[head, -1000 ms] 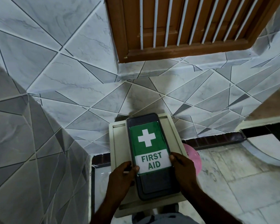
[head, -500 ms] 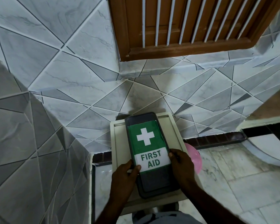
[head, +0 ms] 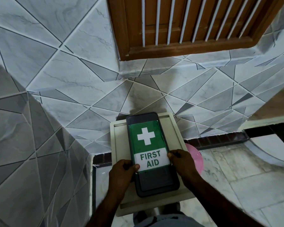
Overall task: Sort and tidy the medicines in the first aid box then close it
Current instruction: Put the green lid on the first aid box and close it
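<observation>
Below me, on a cream plastic stool [head: 120, 145] that stands against the tiled wall [head: 72, 79], lies the first aid box [head: 152, 153], closed, its dark lid facing up. It runs lengthwise away from me down the middle of the stool's seat, with bare cream plastic showing along both of its long sides. On the lid is a green label [head: 147, 145] with a white cross at the far end and a white band nearer me that reads FIRST AID in green letters. My left hand [head: 122, 175] grips the box's left edge near its close end, fingers curled down beside the box and the thumb pressed onto the lower left corner of the white band. My right hand [head: 183, 163] holds the opposite edge at about the same level, the thumb tip touching the right edge of the label and the fingers wrapped down over the side, so both hands are closed on the box. Just past my right hand, partly hidden by the stool, a pink round thing [head: 196, 158] lies on the pale marble floor [head: 236, 185]; I cannot tell what it is. Higher up on the wall sits a brown wooden window frame [head: 131, 51] crossed by white vertical bars. At the very bottom, between my forearms, a patch of grey-blue cloth [head: 157, 220] shows.
</observation>
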